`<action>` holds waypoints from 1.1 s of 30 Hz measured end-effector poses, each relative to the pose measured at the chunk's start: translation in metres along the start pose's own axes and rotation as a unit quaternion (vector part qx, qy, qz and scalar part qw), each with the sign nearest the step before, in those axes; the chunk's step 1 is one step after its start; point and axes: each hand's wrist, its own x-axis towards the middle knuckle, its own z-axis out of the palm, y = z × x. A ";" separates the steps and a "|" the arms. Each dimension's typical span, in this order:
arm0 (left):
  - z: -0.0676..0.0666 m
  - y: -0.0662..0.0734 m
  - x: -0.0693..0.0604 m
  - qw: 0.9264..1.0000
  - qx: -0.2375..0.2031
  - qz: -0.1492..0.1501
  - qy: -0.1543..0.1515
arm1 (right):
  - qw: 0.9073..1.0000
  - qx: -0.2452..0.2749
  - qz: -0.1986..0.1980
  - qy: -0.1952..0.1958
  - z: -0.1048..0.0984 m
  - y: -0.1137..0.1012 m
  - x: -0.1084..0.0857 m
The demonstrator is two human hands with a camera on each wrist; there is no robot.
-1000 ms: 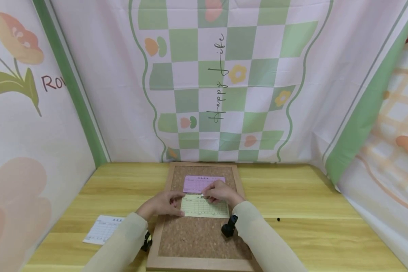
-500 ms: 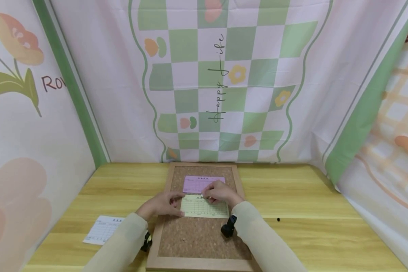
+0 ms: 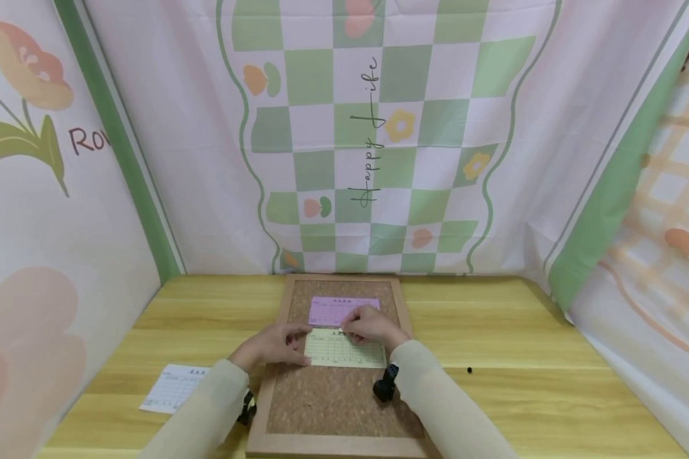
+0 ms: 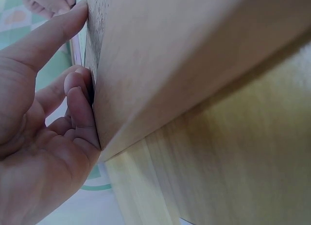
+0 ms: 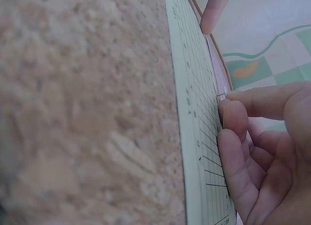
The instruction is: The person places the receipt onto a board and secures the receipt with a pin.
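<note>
A pale yellow printed form (image 3: pixel 327 350) lies on the framed corkboard (image 3: pixel 321 401), just below a purple form (image 3: pixel 327 310). My left hand (image 3: pixel 275 343) rests at the yellow form's left edge, thumb at the lower corner and index finger at the upper one. In the left wrist view its other fingers (image 4: pixel 80 111) bend against the wooden frame. Over the form's top edge, my right hand (image 3: pixel 372 324) pinches a pushpin. The right wrist view shows its thin metal needle (image 5: pixel 221 94) at the paper; the fingertips mostly hide the head.
A white printed form (image 3: pixel 172 387) lies on the wooden table left of the board, partly behind the left sleeve. To the right is a small black round object (image 3: pixel 469 370). A patterned curtain (image 3: pixel 356 146) hangs behind the table's far edge.
</note>
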 end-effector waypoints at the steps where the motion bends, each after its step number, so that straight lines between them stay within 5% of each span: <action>1: 0.000 0.000 0.000 1.000 0.001 0.000 0.000 | 1.000 -0.003 -0.001 0.001 0.000 0.000 0.000; 33: 0.000 0.002 -0.001 1.000 -0.009 -0.002 0.002 | 0.999 -0.030 0.009 -0.005 0.000 -0.007 -0.001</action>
